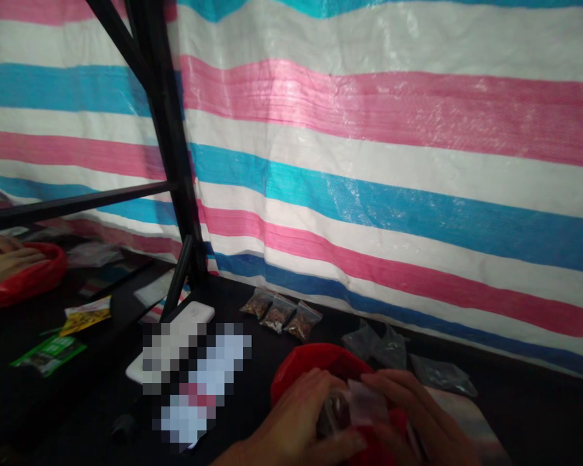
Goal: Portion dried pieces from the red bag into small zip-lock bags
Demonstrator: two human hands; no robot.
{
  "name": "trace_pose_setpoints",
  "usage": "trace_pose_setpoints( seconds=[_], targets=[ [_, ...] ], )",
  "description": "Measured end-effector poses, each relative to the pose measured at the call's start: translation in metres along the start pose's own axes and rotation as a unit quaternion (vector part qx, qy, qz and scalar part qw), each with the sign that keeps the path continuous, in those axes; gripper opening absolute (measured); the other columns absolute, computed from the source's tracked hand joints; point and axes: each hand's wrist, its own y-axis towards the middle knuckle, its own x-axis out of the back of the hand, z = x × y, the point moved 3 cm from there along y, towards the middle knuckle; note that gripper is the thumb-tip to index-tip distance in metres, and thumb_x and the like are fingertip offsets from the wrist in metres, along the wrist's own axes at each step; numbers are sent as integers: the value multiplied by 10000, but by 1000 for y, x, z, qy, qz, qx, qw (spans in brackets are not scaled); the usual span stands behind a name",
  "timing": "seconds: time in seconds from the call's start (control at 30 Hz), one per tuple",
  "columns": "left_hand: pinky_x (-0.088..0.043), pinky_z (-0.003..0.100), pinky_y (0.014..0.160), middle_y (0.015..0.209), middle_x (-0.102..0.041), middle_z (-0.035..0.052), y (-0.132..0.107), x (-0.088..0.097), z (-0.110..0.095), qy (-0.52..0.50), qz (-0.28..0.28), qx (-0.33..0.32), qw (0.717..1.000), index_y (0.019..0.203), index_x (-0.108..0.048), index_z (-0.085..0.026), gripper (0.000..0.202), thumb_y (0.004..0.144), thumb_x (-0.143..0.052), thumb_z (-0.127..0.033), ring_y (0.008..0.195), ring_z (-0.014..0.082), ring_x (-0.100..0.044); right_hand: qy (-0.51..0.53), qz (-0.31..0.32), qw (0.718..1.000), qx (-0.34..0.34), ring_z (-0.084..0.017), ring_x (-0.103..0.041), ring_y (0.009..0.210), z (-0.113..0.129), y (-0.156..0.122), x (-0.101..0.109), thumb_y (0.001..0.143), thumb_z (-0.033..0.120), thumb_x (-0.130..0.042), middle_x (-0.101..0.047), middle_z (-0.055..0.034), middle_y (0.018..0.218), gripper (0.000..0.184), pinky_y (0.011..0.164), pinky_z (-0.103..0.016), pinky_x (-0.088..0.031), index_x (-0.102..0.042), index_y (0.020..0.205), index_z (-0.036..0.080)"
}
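My left hand [294,414] is curled around a small clear plastic bag [368,402], thumb reaching across its lower side. From the other side my right hand [420,411] closes on the same bag, its fingers bent over the top edge. Some darker contents show through the plastic near my left fingers, too blurred to name. Both hands are over a red plastic-lined container [296,369], whose rim shows behind them. Just beyond it lie three small filled zip bags [278,313] with brownish dry contents.
Clear plastic bags [388,346] lie right of the filled ones, by the striped sheet [393,194]. A flat board [466,421] is under my right hand. Left are a white device [204,314], a black frame post [168,142], coloured packets [51,353] and another person's hand [4,262] at a red bag.
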Motion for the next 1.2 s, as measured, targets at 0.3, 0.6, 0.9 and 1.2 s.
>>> trace_pose_setpoints(
  seconds=[0.3, 0.6, 0.9, 1.2],
  targets=[
    [-456, 316, 766, 886, -578, 16, -2, 41, -10, 56, -204, 8, 977, 950, -527, -220, 140, 948, -574, -352, 821, 199, -571, -3, 118, 991, 57, -192, -751, 978, 16, 6, -15, 964, 107, -460, -767, -49, 1133, 369, 849, -294, -592, -584, 1276, 260],
    [-453, 391, 826, 964, -671, 72, 0, 36, 8, 142, -47, 95, 984, 974, -536, -218, 302, 719, -630, -87, 955, 309, -646, -80, 230, 969, 38, -199, -753, 865, 20, 2, -25, 738, -14, -514, -756, -27, 1106, 547, 739, -286, -543, -643, 1189, 269],
    [-341, 221, 558, 701, -482, -70, 7, 30, 8, -76, -93, 97, 988, 819, -440, -231, 163, 812, -492, -77, 609, 108, -444, -176, 73, 977, 96, -214, -733, 903, 5, 13, -15, 646, -79, -466, -792, -22, 1023, 600, 832, -338, -508, -653, 1120, 239],
    [-356, 237, 607, 713, -463, -60, 9, 27, 18, -183, -124, 98, 970, 785, -447, -219, 124, 882, -525, -229, 648, 115, -432, -171, 92, 977, 90, -253, -693, 1031, 11, 13, -10, 623, -14, -536, -786, -29, 1087, 527, 971, -425, -479, -723, 1043, 244]
  ],
)
